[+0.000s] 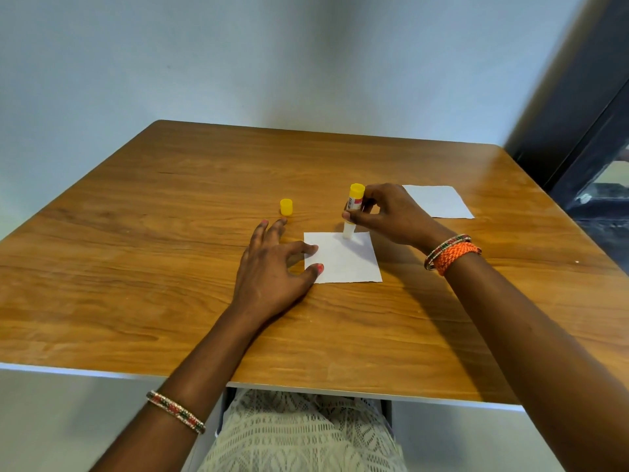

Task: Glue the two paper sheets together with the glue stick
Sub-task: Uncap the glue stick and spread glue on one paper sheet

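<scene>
Glue stick (pixel 352 212) stands nearly upright in the right hand (pixel 388 216), its white tip pressed to the far edge of the near sheet (pixel 342 258). The yellow base points up, and the label faces the camera. The right hand's fingers (pixel 369 199) are curled closed around the tube's middle, with the thumb on the near side.

The near sheet lies flat on the table (pixel 170 233), roughly in front of the person. The left hand (pixel 272 267) rests palm down beside it, fingers spread and holding nothing. Its thumb and forefinger press on the sheet's left edge; the other fingers lie on the wood and reach toward the cap (pixel 286 207).

The cap, yellow, stands on the table beyond the left hand, left of the stick and apart from the sheet.

The second sheet (pixel 439 201) lies flat farther right, just behind the right hand and well apart from the near sheet.

Bangles (pixel 449 252) circle the right wrist, one of orange cord. A beaded bangle (pixel 175 412) sits on the left forearm. A pale wall (pixel 238 56) rises behind the table.
</scene>
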